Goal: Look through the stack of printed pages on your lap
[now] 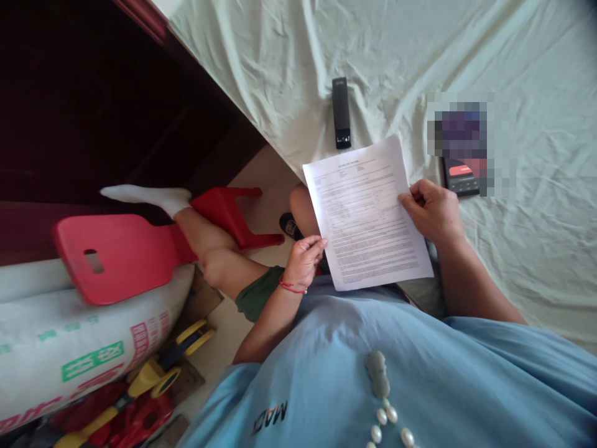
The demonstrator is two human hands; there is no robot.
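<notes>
A printed sheet of paper [368, 211] is held up over my lap, tilted a little. My left hand [304, 260], with a red string at the wrist, pinches its lower left edge. My right hand [431, 208] grips its right edge with the fingers curled round. Both hands are closed on the paper. Beyond it, a black stapler [341, 112] lies on the pale sheet of the bed [513, 56].
A black device with a red screen [459, 176] lies on the bed by my right hand, under a blurred patch. My left leg rests on a red plastic chair [121, 249]. A white printed sack [69, 336] and yellow and red tools [153, 373] lie at the left.
</notes>
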